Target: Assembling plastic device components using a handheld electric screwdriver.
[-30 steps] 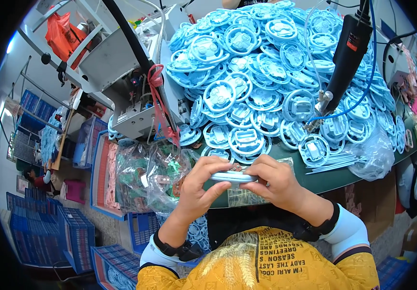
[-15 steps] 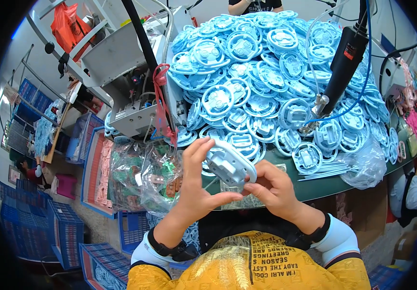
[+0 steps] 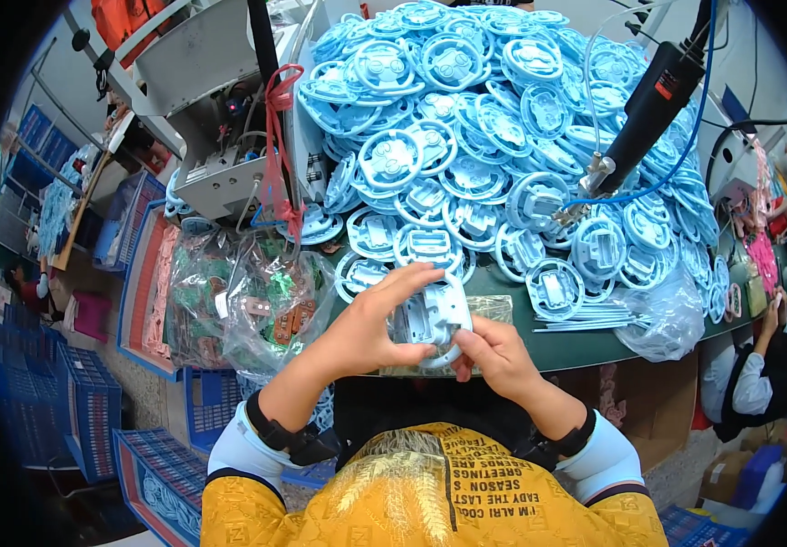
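Note:
A light blue plastic toy steering wheel shell (image 3: 432, 321) is held between my two hands, above the near edge of the green table. Its hollow side, with moulded compartments, faces up and is tilted. My left hand (image 3: 366, 330) grips the left side, fingers over the far rim and thumb at the near edge. At the lower right of the rim, my right hand (image 3: 503, 360) pinches it between thumb and fingers. Just beyond my hands rises a big pile of the same shells (image 3: 480, 137). A clear plastic bag of small parts (image 3: 484, 308) lies partly hidden behind my right hand.
A black electric screwdriver (image 3: 653, 114) hangs over the pile's right side. Left stand a grey machine (image 3: 220, 173) and clear bags of circuit boards (image 3: 270, 310). Light blue sticks (image 3: 585, 317) and a crumpled plastic bag (image 3: 662, 319) lie right. Another person (image 3: 758, 374) sits far right.
The shell has been turned in my hands, so its hollow compartments now face up more. Both hands keep hold of it. The whole view has shifted a little.

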A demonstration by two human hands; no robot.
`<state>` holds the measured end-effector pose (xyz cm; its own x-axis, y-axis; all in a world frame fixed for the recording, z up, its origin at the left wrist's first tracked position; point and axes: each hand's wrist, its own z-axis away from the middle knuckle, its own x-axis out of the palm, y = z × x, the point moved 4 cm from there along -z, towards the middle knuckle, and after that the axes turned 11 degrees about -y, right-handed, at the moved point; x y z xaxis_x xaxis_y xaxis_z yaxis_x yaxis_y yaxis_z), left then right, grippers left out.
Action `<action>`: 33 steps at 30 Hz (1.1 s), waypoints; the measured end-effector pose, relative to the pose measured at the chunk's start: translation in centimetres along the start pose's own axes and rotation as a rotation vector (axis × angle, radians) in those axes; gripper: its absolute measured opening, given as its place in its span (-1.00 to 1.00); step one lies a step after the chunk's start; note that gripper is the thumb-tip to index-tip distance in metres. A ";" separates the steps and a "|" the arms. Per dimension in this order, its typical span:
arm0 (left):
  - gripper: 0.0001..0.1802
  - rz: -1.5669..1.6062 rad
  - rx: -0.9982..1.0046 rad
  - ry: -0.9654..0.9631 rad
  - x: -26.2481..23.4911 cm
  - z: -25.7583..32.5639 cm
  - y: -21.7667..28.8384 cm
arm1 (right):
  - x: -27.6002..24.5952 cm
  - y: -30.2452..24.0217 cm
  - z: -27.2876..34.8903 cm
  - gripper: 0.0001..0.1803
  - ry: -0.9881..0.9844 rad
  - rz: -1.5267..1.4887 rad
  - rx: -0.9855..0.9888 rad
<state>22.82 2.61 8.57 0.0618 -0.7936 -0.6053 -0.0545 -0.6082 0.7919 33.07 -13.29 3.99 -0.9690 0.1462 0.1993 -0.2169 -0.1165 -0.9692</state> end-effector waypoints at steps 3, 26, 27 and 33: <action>-0.16 0.463 -0.153 -0.091 0.5 0.2 -1.5 | -0.9 0.8 0.2 -0.72 -0.036 0.002 -0.079; -0.60 0.253 -0.091 0.120 -0.8 0.4 0.9 | -1.2 -3.7 -2.0 -0.70 0.249 0.586 -0.518; -0.63 0.251 -0.128 0.145 -0.8 0.5 0.7 | -1.1 -3.6 -2.1 -0.70 0.249 0.584 -0.519; -0.78 0.308 -0.092 0.298 0.5 0.5 -0.2 | -0.8 -3.4 -2.3 -0.68 0.242 0.577 -0.510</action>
<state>22.40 2.31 8.11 0.3424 -0.8900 -0.3010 -0.0274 -0.3297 0.9437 34.89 -10.72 6.82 -0.8464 0.4155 -0.3330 0.4473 0.2157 -0.8680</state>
